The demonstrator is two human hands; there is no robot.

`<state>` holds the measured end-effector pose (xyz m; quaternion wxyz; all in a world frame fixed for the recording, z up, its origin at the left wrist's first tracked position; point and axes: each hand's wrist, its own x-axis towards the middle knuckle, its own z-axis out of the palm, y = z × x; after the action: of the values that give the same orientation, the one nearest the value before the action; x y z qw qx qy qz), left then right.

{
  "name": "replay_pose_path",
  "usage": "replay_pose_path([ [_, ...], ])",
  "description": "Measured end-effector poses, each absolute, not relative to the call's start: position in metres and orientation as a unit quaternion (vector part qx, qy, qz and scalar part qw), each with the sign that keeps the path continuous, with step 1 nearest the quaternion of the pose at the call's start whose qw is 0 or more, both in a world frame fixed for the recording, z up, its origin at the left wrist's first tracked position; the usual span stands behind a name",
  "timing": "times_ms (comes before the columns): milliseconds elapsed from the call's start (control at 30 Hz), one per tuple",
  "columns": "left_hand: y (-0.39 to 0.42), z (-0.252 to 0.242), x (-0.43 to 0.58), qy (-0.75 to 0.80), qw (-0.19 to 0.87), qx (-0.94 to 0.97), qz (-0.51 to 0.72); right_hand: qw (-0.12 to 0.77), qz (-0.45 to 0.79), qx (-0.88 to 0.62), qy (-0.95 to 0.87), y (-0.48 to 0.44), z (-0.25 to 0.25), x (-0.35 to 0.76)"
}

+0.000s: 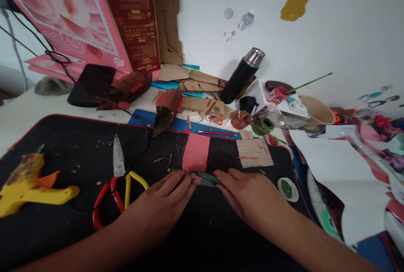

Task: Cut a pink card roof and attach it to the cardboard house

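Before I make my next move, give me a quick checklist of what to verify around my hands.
1. Left hand at the left end of the dark green strip: ok.
2. Right hand on the strip's right end: ok, fingertips and thumb are there.
3. Scissors pointing away from both hands: ok, the tip faces the far side.
4. Black mat free of scraps: not ok, small bits lie left of the pink paper.
5. Yellow glue gun cool: cannot tell; it lies on its side at the left.
6. Green paint dish covered: not ok, the paint shows.
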<state>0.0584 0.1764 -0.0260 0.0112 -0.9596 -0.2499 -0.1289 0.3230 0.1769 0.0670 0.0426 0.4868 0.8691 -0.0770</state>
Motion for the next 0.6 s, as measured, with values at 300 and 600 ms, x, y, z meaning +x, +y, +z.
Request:
replay_pose_path([
  [300,0.177,-0.026,0.058,-0.256,0.006,-0.958,-0.129,0.104,-0.063,0.477,0.87,0.183,0.075,0.318],
  [600,0.175,-0.03,0.058,-0.265,-0.016,-0.954,-0.138,0.197,-0.053,0.458,0.865,0.191,0.088,0.304],
])
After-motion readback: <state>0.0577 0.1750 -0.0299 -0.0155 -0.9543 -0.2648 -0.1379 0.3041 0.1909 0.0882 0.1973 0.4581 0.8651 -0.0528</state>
